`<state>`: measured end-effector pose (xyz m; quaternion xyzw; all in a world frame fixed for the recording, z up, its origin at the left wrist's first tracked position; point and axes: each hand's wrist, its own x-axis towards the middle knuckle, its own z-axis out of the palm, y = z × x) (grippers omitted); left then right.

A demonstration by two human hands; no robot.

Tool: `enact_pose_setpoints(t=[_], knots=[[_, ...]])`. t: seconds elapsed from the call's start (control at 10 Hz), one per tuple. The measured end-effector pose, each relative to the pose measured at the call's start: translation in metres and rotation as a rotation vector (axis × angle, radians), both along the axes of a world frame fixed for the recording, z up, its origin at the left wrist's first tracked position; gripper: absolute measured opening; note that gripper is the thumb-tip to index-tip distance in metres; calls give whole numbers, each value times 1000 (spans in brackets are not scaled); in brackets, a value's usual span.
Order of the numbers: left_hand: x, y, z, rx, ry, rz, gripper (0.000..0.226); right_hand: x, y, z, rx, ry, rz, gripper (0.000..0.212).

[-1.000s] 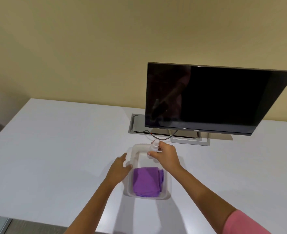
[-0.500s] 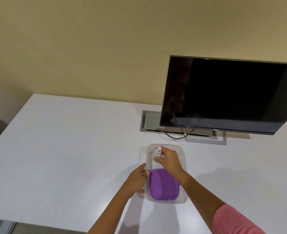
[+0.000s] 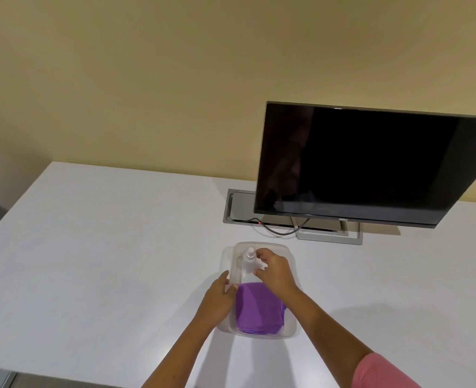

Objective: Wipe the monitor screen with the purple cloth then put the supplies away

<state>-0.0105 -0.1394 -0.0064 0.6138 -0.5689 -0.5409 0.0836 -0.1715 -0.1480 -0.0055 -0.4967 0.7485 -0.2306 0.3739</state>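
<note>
On the white desk, just in front of the dark monitor, a clear plastic bin is seen, with the folded purple cloth lying in its near half and a small clear spray bottle standing upright in its far half. The bin's left wall is gripped by the left hand, thumb inside the rim. The bottle is loosely bracketed by the curled fingers of the right hand; a firm hold cannot be told.
</note>
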Motion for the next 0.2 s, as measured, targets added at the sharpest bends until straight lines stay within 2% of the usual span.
enact_pose_setpoints(t=[0.1,0.2], knots=[[-8,23,-3,-313,-185,76,52,-17,26,11,-92,-42,-67,40],[-17,41,-1,-526,-278,48,52,-33,48,17,-186,-47,-111,34]])
